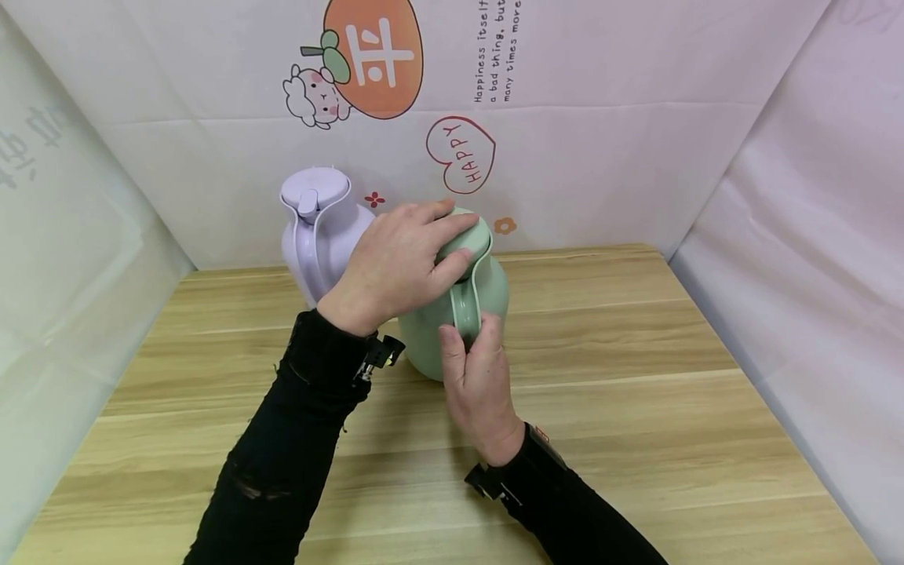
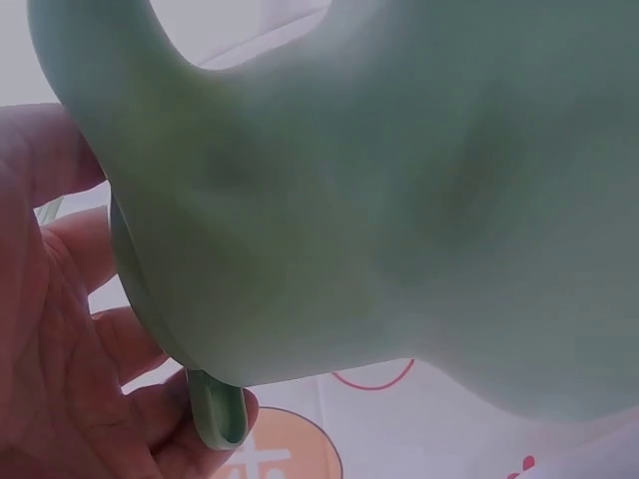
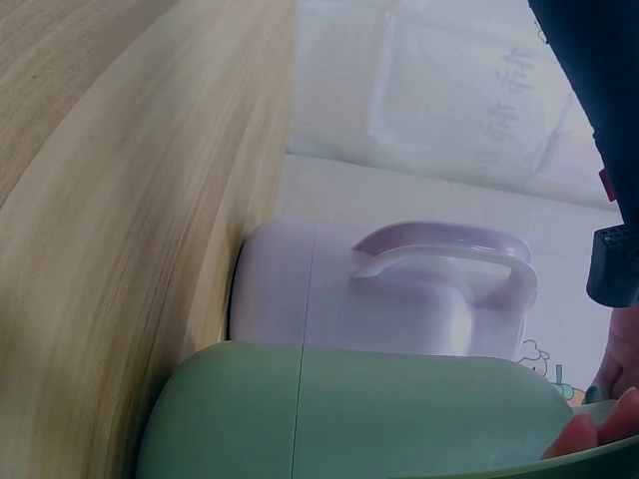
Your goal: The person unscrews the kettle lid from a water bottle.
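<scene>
A mint-green thermos jug stands on the wooden table. My left hand lies over its lid, with straight fingers across the top and the thumb near the handle side. In the left wrist view, its fingers reach past the rim, one beside the small spout. My right hand grips the jug's handle, the thumb on the left side of it. Behind and left of the green jug is a lilac thermos jug of similar shape, its handle untouched in the right wrist view.
The wood-grain table extends to both sides of the jugs. A white printed cloth hangs close behind them. Pale cloth walls border the table left and right.
</scene>
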`<state>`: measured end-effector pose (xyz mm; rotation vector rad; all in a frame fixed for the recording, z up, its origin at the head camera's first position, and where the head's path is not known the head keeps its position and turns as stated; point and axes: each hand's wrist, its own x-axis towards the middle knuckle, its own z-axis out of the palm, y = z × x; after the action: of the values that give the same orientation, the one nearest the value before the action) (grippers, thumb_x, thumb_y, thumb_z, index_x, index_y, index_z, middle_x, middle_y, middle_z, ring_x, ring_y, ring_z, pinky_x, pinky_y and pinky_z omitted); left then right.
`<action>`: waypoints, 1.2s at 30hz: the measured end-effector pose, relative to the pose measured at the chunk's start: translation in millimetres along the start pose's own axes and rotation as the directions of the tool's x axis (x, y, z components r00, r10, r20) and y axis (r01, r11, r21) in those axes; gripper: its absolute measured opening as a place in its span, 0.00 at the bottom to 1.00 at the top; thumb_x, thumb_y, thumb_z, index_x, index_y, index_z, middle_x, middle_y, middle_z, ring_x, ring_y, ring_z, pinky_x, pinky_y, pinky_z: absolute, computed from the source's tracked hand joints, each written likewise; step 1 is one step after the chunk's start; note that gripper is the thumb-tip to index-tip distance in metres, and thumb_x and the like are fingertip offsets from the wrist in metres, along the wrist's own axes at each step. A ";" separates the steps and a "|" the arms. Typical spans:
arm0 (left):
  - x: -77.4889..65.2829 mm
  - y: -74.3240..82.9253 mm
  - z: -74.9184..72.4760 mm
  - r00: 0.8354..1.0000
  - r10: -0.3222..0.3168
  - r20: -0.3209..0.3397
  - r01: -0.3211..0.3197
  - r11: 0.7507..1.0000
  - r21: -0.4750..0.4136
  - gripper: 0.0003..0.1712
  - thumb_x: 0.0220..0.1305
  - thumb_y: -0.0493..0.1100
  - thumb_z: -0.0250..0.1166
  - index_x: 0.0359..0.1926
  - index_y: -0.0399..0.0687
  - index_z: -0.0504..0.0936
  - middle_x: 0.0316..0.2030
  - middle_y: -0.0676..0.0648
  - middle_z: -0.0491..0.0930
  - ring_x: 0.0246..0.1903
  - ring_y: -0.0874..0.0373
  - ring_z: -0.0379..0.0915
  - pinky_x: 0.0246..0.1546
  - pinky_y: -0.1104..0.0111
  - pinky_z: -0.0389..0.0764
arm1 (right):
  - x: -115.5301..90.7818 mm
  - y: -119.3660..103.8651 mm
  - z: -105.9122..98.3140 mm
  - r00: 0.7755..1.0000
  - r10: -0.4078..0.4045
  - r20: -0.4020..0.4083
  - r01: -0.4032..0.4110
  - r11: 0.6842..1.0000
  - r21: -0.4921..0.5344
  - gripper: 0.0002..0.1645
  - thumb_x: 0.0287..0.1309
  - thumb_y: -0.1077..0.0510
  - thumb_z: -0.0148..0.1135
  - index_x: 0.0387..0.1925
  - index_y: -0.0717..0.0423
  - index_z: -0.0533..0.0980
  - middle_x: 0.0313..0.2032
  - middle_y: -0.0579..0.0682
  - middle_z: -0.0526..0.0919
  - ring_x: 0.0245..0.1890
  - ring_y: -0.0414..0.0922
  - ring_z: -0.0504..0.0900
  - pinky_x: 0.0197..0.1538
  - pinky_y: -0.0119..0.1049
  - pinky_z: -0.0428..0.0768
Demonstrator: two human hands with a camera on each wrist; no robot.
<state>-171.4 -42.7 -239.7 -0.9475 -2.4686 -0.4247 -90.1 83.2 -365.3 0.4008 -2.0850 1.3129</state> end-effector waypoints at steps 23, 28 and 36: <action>0.8 6.2 4.3 0.997 -0.046 -0.068 0.052 0.994 0.091 0.28 0.65 0.63 0.52 0.58 0.57 0.82 0.54 0.42 0.80 0.52 0.47 0.74 0.53 0.52 0.71 | 0.9 0.7 -1.1 1.000 -0.022 0.002 0.022 1.000 -0.001 0.20 0.71 0.52 0.49 0.53 0.65 0.61 0.34 0.54 0.73 0.33 0.44 0.75 0.32 0.39 0.76; 1.3 6.7 5.6 0.995 -0.052 -0.083 0.059 0.994 0.094 0.29 0.65 0.64 0.53 0.57 0.57 0.82 0.52 0.42 0.81 0.50 0.47 0.74 0.51 0.53 0.72 | 1.2 0.4 -1.4 1.000 -0.025 0.006 0.025 1.000 0.008 0.20 0.71 0.53 0.49 0.53 0.65 0.61 0.35 0.54 0.73 0.33 0.44 0.74 0.32 0.40 0.76; 1.3 7.9 7.5 0.991 -0.076 -0.110 0.087 0.992 0.090 0.29 0.63 0.67 0.55 0.56 0.59 0.83 0.50 0.43 0.82 0.48 0.48 0.73 0.46 0.54 0.73 | 1.2 0.2 -1.5 1.000 -0.021 0.013 0.021 1.000 0.008 0.21 0.72 0.53 0.48 0.54 0.65 0.61 0.36 0.54 0.73 0.35 0.43 0.74 0.33 0.39 0.76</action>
<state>-169.1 -33.1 -244.4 -0.7677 -2.4136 -0.3712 -90.5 84.7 -364.3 0.4347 -2.0809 1.3101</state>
